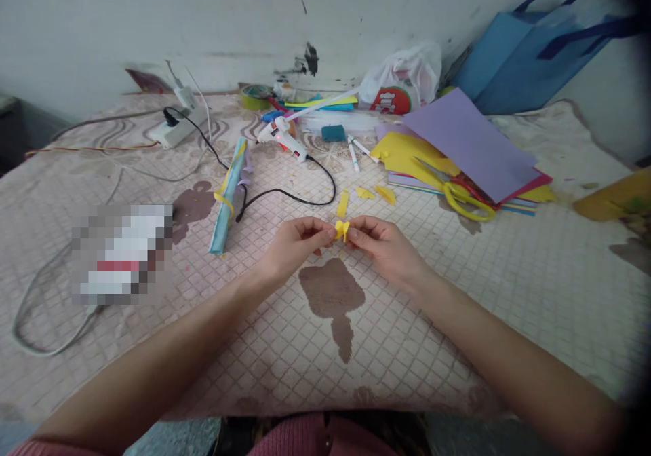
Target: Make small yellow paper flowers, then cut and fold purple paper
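Between my two hands is a small yellow paper cutout [342,230], folded and with rounded lobes. My left hand [300,242] pinches its left side, and my right hand [379,242] pinches its right side. Just beyond my fingers lie yellow paper scraps [342,204]. To the left of my hands rests a light blue paper roll [226,201] with a yellow strip wound around it and purple bits on its side. Yellow-handled scissors [468,201] lie on the coloured paper to the right.
A white glue gun [285,140] with a black cord lies behind my hands, near a power strip [178,130]. Purple paper [468,144] tops a stack at right. White markers [353,154], a plastic bag [407,76] and a blue bag [513,59] stand farther back. A blurred-out object [125,252] lies left.
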The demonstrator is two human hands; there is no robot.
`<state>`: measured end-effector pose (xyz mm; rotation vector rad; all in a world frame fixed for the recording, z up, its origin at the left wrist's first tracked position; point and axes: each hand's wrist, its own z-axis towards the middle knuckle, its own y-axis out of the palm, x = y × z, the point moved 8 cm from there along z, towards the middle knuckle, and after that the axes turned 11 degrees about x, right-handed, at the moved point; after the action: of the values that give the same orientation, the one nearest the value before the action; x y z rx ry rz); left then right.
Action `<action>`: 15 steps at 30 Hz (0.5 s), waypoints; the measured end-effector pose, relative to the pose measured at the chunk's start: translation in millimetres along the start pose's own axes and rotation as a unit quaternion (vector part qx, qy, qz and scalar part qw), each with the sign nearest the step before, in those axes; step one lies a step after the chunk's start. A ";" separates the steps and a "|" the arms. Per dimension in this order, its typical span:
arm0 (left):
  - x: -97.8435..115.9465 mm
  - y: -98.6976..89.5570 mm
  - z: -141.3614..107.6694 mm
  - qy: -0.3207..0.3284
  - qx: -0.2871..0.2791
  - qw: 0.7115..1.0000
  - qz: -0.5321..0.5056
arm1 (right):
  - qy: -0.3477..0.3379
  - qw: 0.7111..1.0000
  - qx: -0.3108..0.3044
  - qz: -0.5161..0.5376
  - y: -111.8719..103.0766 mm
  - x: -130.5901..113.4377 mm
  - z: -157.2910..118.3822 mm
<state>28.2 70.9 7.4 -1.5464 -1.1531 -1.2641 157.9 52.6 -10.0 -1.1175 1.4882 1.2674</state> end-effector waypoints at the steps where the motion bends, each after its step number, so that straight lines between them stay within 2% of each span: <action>1: 0.2 -0.3 -0.1 0.000 0.003 1.000 -0.003 | 0.009 1.000 -0.004 0.012 0.3 1.5 0.2; 15: -4.5 1.7 -0.5 -0.015 -0.009 1.000 -0.025 | 0.085 0.991 -0.035 0.100 6.0 12.0 0.1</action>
<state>29.4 69.3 3.0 -1.5648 -1.2087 -1.2907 149.3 52.0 -20.2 -1.1705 1.7289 1.3985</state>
